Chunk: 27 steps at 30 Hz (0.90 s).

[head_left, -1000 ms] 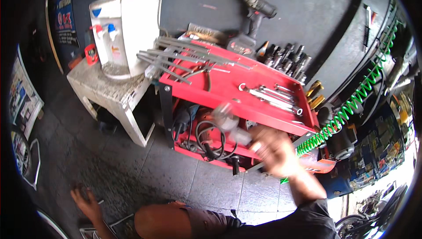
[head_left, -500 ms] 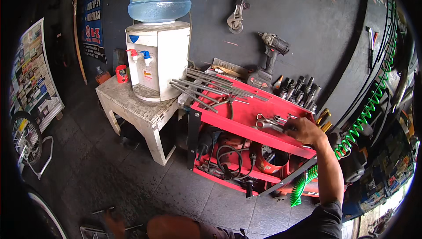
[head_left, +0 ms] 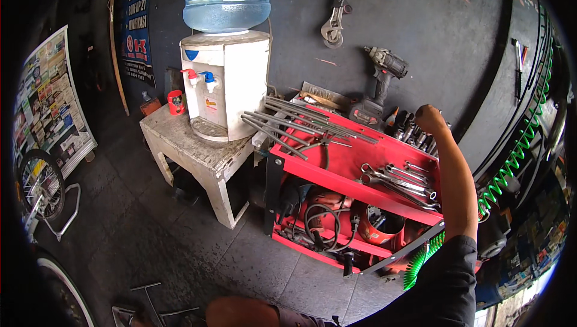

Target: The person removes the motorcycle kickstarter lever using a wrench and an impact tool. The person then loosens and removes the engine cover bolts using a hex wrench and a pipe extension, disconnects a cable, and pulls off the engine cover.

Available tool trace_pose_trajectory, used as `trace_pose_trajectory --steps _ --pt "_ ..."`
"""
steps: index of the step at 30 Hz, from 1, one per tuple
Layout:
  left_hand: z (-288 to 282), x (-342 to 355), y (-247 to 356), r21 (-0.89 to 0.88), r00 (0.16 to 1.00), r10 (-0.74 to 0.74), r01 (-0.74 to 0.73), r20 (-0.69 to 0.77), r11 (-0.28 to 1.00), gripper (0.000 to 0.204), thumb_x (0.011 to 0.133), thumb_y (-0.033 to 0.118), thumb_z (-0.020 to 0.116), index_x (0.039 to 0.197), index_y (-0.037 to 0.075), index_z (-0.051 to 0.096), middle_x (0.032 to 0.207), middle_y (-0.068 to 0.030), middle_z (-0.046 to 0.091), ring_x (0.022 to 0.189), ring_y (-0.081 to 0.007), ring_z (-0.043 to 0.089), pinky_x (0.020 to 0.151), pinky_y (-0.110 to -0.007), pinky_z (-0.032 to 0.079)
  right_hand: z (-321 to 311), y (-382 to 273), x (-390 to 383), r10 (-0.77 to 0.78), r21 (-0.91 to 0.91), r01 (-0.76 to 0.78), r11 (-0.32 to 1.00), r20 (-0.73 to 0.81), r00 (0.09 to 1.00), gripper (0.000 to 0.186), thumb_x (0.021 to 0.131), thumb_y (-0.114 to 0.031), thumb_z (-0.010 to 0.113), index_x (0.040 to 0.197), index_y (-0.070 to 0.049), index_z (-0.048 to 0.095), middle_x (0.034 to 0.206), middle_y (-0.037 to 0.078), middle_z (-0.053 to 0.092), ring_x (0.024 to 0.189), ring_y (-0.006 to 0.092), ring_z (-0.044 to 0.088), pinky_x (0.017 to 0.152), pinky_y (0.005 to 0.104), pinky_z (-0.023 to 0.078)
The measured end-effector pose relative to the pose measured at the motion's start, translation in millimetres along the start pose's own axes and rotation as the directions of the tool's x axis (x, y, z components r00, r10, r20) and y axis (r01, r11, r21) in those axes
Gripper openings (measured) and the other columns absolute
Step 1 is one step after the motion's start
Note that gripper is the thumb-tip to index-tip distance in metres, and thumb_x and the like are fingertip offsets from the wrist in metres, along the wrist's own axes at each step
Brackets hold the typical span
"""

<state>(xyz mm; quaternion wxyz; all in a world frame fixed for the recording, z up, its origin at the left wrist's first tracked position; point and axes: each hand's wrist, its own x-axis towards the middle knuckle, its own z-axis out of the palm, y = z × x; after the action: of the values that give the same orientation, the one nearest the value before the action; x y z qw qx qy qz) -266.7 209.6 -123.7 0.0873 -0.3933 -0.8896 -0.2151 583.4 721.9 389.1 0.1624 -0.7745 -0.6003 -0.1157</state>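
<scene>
My right hand [head_left: 430, 120] is curled closed at the back of the red tool cart [head_left: 324, 168], over a group of upright sockets [head_left: 410, 131]. Whatever its fingers may hold is hidden. Several combination wrenches [head_left: 399, 183] lie on the cart's top tray, nearer me than that hand. At the lower left edge, my left hand [head_left: 142, 320] shows only as a dark, blurred part beside a metal T-handle wrench [head_left: 150, 302]. Its fingers cannot be made out.
Metal rods [head_left: 288, 124] stick out over the cart's left end towards a water dispenser [head_left: 225, 86] on a worn white table [head_left: 180, 131]. A cordless impact driver [head_left: 381, 80] stands behind the cart. A green coiled hose [head_left: 511, 161] hangs at the right. My knee [head_left: 240, 312] is below.
My right hand has left the wrenches and moved up and back to the sockets, uncovering the wrenches. My left hand has dropped lower, mostly out of the picture. The view has shifted slightly.
</scene>
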Motion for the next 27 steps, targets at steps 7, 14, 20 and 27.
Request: trace_pose_trajectory --steps 7,14,20,27 --pt "-9.9 4.1 -10.6 -0.067 0.999 0.034 -0.037 -0.038 0.997 0.034 0.084 0.039 0.065 0.088 0.006 0.072 0.083 -0.0140 0.071 0.080 -0.0320 0.067 0.080 -0.045 0.052 0.7 -4.8 -5.0 0.096 0.098 -0.118 0.988 0.201 0.975 0.027 0.077 -0.021 0.061 0.091 0.001 0.069 0.074 0.017 0.067 0.058 0.0278 0.067 0.048 0.0350 0.057" --pt "-49.4 9.0 72.3 0.075 0.970 0.185 -0.176 -0.155 0.982 0.027 0.092 0.027 0.057 0.097 0.005 0.072 0.074 -0.0123 0.069 0.070 -0.0311 0.064 0.068 -0.044 0.051 6.2 -21.5 -9.1 0.176 -0.071 -0.173 0.982 0.047 0.983 0.030 0.075 -0.024 0.066 0.093 0.000 0.071 0.085 0.020 0.070 0.079 0.0330 0.070 0.070 0.0424 0.057" --pt "-5.7 8.1 31.0 -0.051 0.981 0.176 -0.180 -0.085 0.982 0.047 0.095 0.030 0.054 0.133 0.006 0.039 0.092 -0.0201 0.068 0.081 -0.0355 0.065 0.077 -0.050 0.049 16.3 -21.3 -7.2 0.204 -0.155 -0.218 0.964 -0.103 0.974 0.030 0.074 -0.017 0.065 0.099 -0.001 0.069 0.100 0.022 0.069 0.097 0.0364 0.067 0.086 0.0431 0.053" --pt "-81.6 82.4 243.0 -0.792 0.992 -0.028 0.117 0.125 0.599 0.026 0.082 0.008 0.067 0.105 -0.002 0.061 0.103 -0.0141 0.065 0.101 -0.0264 0.062 0.091 -0.037 0.047 -64.6 -96.6 -82.1 -0.204 -0.015 0.220 0.975 -0.439 0.875 0.025 0.074 -0.020 0.072 0.090 -0.001 0.064 0.094 0.020 0.066 0.085 0.0367 0.066 0.076 0.0462 0.052"
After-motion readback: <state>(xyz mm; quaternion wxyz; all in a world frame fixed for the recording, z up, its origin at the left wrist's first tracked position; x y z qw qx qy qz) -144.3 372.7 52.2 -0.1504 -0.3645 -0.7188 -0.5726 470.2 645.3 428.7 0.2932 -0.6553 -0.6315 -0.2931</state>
